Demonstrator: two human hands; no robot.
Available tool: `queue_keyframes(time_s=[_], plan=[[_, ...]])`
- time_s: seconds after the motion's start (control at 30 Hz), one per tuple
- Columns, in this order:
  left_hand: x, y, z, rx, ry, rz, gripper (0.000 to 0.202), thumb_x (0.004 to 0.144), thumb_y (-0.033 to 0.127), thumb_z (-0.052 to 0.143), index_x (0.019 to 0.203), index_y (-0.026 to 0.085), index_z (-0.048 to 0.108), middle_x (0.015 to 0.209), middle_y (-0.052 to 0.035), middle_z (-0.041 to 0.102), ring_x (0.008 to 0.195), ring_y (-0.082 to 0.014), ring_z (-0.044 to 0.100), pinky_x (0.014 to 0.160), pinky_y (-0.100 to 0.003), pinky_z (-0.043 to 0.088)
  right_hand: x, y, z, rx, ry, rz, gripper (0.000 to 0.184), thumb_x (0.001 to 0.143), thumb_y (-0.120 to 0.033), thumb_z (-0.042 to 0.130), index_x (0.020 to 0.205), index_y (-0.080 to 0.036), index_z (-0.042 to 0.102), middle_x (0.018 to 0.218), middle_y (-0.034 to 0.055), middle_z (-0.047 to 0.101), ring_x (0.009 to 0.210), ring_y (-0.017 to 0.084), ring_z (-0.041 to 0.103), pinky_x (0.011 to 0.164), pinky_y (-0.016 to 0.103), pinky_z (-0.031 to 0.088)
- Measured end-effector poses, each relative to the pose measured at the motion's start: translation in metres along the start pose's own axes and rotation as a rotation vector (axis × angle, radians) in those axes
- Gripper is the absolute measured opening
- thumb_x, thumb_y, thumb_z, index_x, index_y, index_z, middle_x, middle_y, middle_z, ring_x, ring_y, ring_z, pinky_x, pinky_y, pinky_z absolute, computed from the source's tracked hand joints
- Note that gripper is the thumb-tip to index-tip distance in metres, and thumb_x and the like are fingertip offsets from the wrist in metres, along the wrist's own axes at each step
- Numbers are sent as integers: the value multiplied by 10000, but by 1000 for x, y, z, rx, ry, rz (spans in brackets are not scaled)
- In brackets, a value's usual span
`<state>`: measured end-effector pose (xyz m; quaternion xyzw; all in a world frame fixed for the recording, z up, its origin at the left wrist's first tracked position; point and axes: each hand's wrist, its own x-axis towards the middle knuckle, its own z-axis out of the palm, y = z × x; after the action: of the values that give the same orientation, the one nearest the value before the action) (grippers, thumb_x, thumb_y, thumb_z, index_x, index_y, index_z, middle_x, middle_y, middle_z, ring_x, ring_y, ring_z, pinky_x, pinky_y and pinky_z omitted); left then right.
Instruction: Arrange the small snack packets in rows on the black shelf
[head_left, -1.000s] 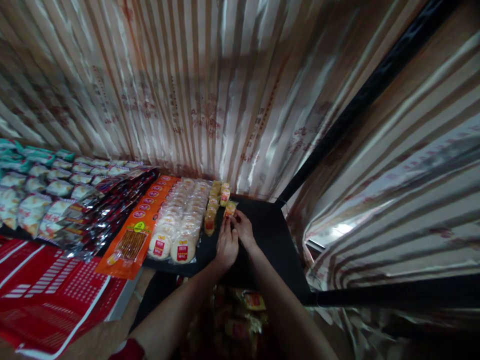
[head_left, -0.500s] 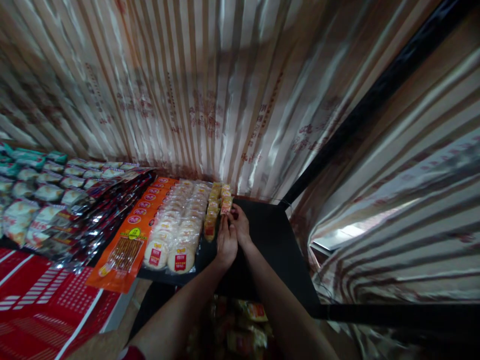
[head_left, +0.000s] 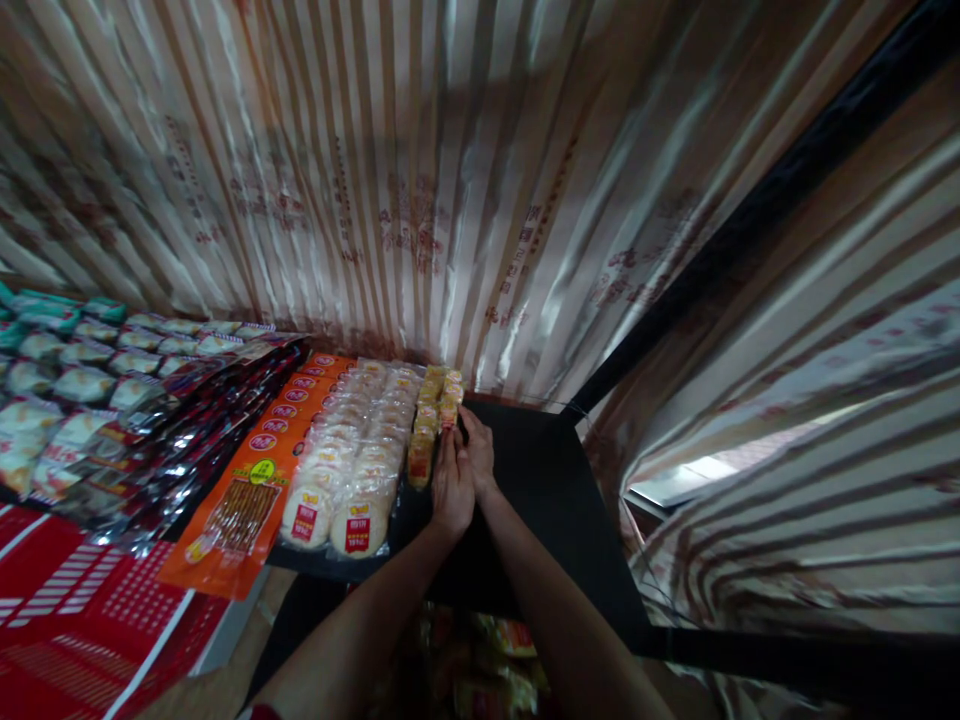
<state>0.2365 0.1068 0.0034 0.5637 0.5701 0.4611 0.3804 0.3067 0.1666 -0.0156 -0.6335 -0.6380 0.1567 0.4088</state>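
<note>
Small yellow snack packets stand in two short rows on the black shelf; the left row (head_left: 420,445) ends nearer to me than the right row (head_left: 451,388). At the near end of the right row is my left hand (head_left: 454,490), its fingers stretched forward and touching the packets. My right hand (head_left: 478,455) lies close against it on the right, fingers extended along the side of the same row. Both hands look open; whether a packet sits between the fingertips is hidden.
Left of the packets are round white crackers (head_left: 358,525) in clear wrap, orange stick-snack bags (head_left: 240,505), dark-red packets (head_left: 202,430) and white bags (head_left: 82,385). A red basket (head_left: 82,610) stands front left. The black shelf (head_left: 544,480) extends right to a dark post (head_left: 675,270). More yellow packets (head_left: 499,690) lie below.
My right hand's fingers, bent at the end of the row before, now reach straighter along its right side. My left hand stays at the row's end. The view has shifted slightly.
</note>
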Motion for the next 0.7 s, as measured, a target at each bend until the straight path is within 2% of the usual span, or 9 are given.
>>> queue_keyframes(time_s=[0.1,0.27,0.4,0.5,0.7], plan=[[-2,-4,1,13,14,49,491,911,290,257,1361,111,339,1448,-97,318,1348,-156,253,1141,-320,169,-3,0,2,-32,-13,-42,467,842,-280,373,1295,-201,452,1291,60,516,1159,184,431,993,350,337],[-5,-9,2,59,12,109,505,918,303,226,1363,89,328,1443,-112,324,1347,-161,254,1138,-326,178,-5,-1,0,-60,-62,5,490,856,-294,349,1334,-205,403,1246,43,544,1141,186,415,959,310,364],[-6,-12,4,69,45,141,502,920,312,230,1367,103,321,1436,-116,337,1338,-177,278,1130,-343,208,-5,1,1,-84,-105,-91,478,873,-266,294,1339,-223,390,1260,27,537,1180,168,401,995,328,327],[-8,-13,5,83,68,148,500,920,307,236,1375,110,307,1432,-124,341,1331,-191,296,1117,-357,245,-5,5,4,-94,-61,-131,482,877,-266,269,1337,-189,389,1273,60,527,1195,166,405,1016,356,308],[-10,-8,5,164,46,143,497,919,306,238,1371,115,315,1435,-113,340,1335,-170,286,1120,-328,235,-6,13,4,-18,74,-30,490,844,-330,319,1280,-156,459,1255,97,531,1164,203,436,988,390,365]])
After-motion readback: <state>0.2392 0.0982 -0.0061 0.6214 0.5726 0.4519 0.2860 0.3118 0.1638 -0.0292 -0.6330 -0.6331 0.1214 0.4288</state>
